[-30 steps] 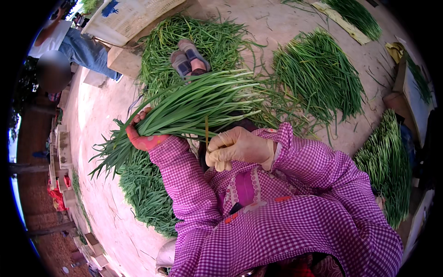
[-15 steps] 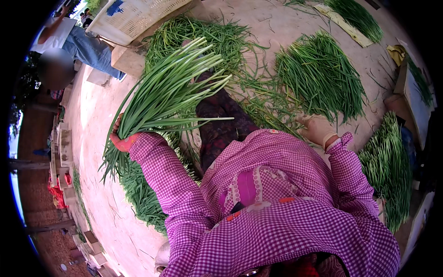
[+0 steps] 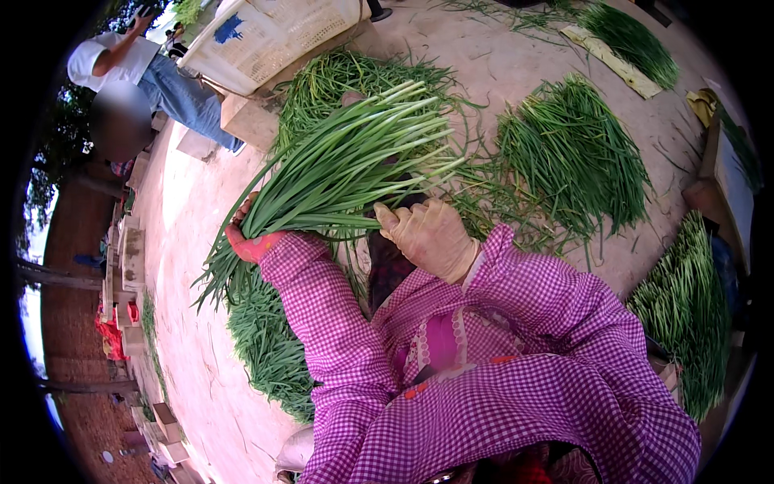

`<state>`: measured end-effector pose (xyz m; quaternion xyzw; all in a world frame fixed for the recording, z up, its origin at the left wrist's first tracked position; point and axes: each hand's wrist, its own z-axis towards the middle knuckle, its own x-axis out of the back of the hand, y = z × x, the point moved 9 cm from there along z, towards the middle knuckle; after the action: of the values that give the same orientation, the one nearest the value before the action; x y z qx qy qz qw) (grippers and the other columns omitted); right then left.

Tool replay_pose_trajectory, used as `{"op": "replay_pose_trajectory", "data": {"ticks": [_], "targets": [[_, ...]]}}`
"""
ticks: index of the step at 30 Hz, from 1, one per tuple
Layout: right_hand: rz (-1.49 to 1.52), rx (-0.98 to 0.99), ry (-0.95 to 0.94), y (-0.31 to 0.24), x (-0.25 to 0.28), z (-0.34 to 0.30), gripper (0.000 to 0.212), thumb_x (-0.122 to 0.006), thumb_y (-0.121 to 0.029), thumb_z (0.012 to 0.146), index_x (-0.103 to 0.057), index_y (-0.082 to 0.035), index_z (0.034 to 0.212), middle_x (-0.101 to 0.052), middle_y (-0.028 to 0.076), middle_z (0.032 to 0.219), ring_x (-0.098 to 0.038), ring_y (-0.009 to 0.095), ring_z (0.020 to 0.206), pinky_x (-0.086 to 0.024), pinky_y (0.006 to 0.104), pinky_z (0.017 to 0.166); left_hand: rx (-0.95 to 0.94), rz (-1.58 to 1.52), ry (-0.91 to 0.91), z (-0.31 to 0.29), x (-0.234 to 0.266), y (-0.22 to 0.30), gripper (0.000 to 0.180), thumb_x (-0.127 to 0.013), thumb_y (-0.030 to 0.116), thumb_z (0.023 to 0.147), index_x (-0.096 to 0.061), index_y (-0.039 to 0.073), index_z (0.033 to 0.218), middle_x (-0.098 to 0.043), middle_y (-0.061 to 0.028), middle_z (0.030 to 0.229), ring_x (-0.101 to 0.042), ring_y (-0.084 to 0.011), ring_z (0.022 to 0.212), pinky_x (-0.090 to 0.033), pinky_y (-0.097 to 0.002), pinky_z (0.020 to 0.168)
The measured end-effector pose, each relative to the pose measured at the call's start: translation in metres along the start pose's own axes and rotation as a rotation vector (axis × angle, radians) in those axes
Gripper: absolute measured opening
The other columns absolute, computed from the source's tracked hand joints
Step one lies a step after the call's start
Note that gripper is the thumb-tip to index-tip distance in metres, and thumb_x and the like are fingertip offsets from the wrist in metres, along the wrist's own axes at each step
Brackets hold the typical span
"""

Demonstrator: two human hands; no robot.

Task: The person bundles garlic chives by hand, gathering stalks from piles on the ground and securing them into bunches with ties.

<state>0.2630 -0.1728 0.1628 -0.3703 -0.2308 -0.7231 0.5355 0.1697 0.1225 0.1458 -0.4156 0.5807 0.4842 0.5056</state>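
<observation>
— While the left hand (image 3: 248,239) curls round the green stalk bundle (image 3: 347,169), where does the bundle sit?
— Raised over the legs; leafy ends left, pale ends pointing right.
— Right hand state?
— Gloved right hand (image 3: 434,235): fingers bent, at the bundle's lower edge. Cannot tell whether they pinch a stalk.
— Surroundings?
— On the ground, a dark green heap (image 3: 270,343) beside the left forearm; a looser pile (image 3: 572,157) ahead, rightward. Beyond the bundle: a pale perforated crate (image 3: 282,40).
</observation>
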Motion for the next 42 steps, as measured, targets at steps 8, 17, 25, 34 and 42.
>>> {"op": "replay_pose_trajectory", "data": {"ticks": [8,17,25,34,42], "targets": [[0.127,-0.072,0.211,0.028,0.048,-0.014,0.034,-0.071,-0.020,0.075,-0.063,-0.011,0.107,-0.064,-0.002,0.074,-0.057,0.015,0.056,-0.046,0.0297,0.053,0.106,-0.002,-0.047,-0.015,0.010,-0.026,0.024,-0.045,0.025,0.088,-0.046,0.007,0.072,-0.050,-0.0080,0.069,-0.049,-0.0239,0.066,-0.046,-0.0445,0.070],[-0.035,-0.251,0.084,0.094,0.055,-0.070,0.020,-0.065,-0.015,0.080,-0.062,-0.012,0.099,-0.062,0.003,0.072,-0.059,0.023,0.064,-0.047,0.0357,0.060,0.158,-0.053,-0.068,-0.021,0.013,-0.031,0.024,-0.047,0.024,0.087,-0.047,0.004,0.072,-0.049,-0.0100,0.067,-0.049,-0.0252,0.066,-0.043,-0.0458,0.069],[0.069,-0.596,-0.244,0.180,0.013,-0.162,0.031,-0.065,-0.030,0.082,-0.065,-0.018,0.111,-0.066,0.005,0.083,-0.064,0.022,0.081,-0.049,0.0360,0.071,0.213,-0.093,-0.124,-0.004,0.031,-0.015,0.026,-0.044,0.025,0.087,-0.048,0.006,0.071,-0.050,-0.0072,0.070,-0.049,-0.0242,0.068,-0.044,-0.0437,0.071],[0.214,-0.300,0.145,0.100,0.032,-0.034,0.029,-0.067,-0.035,0.076,-0.068,-0.016,0.098,-0.063,0.002,0.098,-0.053,0.024,0.100,-0.034,0.0421,0.098,0.252,-0.105,-0.169,-0.024,0.030,-0.016,0.026,-0.047,0.026,0.086,-0.048,0.007,0.068,-0.051,-0.0066,0.067,-0.051,-0.0227,0.068,-0.046,-0.0433,0.073],[1.305,-0.918,0.239,0.138,-0.003,-0.083,0.010,-0.065,-0.011,0.087,-0.067,-0.002,0.087,-0.066,0.002,0.080,-0.060,0.013,0.074,-0.048,0.0258,0.072,0.288,-0.049,-0.166,-0.035,0.036,-0.041,0.024,-0.053,0.028,0.086,-0.052,0.008,0.072,-0.053,-0.0040,0.069,-0.051,-0.0192,0.069,-0.045,-0.0367,0.072]]}}
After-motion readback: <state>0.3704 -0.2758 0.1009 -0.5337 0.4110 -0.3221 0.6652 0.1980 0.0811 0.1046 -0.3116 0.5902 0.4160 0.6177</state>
